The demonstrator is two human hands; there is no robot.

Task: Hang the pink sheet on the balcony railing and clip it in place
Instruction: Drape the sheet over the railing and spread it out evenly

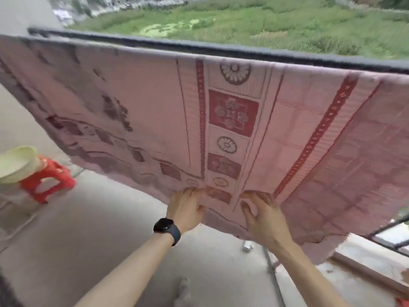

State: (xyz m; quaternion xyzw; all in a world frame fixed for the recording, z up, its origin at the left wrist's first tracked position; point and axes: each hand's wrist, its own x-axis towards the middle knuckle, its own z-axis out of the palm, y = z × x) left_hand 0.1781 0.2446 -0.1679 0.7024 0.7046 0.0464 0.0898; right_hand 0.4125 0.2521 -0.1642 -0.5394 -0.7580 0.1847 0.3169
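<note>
The pink sheet (155, 103), printed with red bands and flower squares, is draped over the dark balcony railing (221, 48) and slopes down toward me. My left hand (187, 208), a black watch on its wrist, grips the sheet's lower edge near the red patterned strip. Just to the right, my right hand (264, 217) holds the same edge with the thumb under and the fingers spread on the cloth. No clips are visible.
A red plastic stool (47, 179) carrying a pale green basin (17, 161) stands at the left on the concrete floor. A low ledge with dark bars (385, 235) runs at the right. Grass lies far below beyond the railing.
</note>
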